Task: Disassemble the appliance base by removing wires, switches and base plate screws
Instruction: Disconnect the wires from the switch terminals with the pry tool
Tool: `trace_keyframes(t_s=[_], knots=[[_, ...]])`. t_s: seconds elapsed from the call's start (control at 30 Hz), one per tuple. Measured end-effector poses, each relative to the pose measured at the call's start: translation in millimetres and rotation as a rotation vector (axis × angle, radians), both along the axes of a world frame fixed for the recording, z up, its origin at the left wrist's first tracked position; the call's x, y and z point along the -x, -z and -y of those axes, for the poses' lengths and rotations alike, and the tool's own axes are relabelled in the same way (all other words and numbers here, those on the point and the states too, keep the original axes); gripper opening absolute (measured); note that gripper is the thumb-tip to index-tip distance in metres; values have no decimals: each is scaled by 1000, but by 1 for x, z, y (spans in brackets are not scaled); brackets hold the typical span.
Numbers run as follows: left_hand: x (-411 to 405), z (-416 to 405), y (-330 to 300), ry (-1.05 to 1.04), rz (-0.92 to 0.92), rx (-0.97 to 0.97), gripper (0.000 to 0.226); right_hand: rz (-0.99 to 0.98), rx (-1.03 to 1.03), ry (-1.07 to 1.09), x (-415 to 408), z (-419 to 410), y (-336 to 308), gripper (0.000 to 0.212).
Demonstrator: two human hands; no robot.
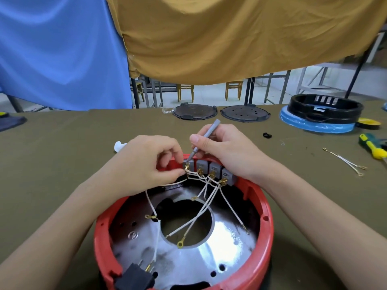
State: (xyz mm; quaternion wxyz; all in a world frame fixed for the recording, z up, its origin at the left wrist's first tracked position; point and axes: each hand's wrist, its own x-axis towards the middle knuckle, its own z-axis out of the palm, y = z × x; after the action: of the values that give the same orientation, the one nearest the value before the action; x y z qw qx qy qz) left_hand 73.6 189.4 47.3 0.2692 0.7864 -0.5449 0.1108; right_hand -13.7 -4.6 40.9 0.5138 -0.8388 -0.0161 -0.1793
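Hands meet at the far rim of a round red appliance base (266,222) that sits open on an olive-green desk (62,147). The left hand (146,162) has its fingers curled, thumb and fingertips pinching a white wire (178,182) right at the brass terminal of the leftmost switch. The right hand (226,149) grips a slim grey screwdriver (204,139) like a pen, its tip angled down and touching that same terminal, just beside the left fingertips.

Under the hands, four grey switches (211,169) stand in a row against the inside of the red wall. White wires fan from their terminals down toward the viewer, over a shiny metal base plate (219,248) with a large round hole in the middle; several loose ends carry brass ring lugs. A black plug socket (134,277) sits in the rim nearest the viewer.

Beyond the hands lie two dark round plates (219,115) side by side. Far right of the right hand are a black ring housing (326,110) on a blue disc, a green and yellow tool (372,145), and two detached wires (347,164). A white wad (119,145) lies just beyond the left hand. Blue and mustard cloths (188,38) hang behind the desk.
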Motion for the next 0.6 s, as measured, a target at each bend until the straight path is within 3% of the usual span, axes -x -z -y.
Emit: trace_keyframes(t_s=[0.3,0.6], knots=[[2,2,-1,38,37,-35,13,39,82,16,1,-1,0,27],[-1,6,0,157,72,-116,13,-51,69,-5,-3,2,-1,33]])
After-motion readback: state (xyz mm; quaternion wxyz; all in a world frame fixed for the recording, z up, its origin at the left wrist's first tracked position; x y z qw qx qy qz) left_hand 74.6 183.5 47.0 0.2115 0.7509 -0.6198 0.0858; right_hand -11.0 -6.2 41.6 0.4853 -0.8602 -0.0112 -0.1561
